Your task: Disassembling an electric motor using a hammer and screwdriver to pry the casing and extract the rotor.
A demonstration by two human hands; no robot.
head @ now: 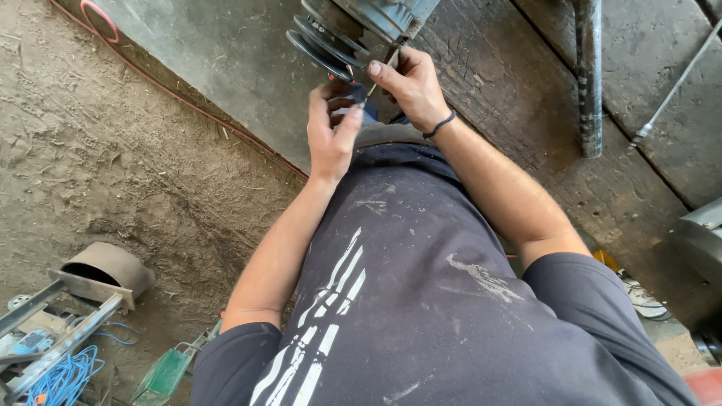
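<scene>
- A coil of blue cable (64, 376) lies at the lower left on the dirt floor (113, 150), beside metal rails (53, 323) and a rounded metal cover (109, 265).
- A red hose (188, 101) runs along the foot of a grey metal panel (218, 60).
- The left hand (331, 131) is raised in front of the person's waist, fingers curled and thumb pressed in, pinching a small dark blue object (359, 94); what the object is cannot be made out.
- A grooved pulley (323, 41) sits on the end of a grey motor (383, 15), just above both hands.
- The right hand (410, 83), with a black band (440, 124) on its wrist, meets the left over the same small object, fingers closed around a thin tool-like piece (380, 71) that points up to the pulley.
- A rusty steel bar (589, 75) lies on the worn wooden planks (519, 113) to the right, well apart from the hands.
</scene>
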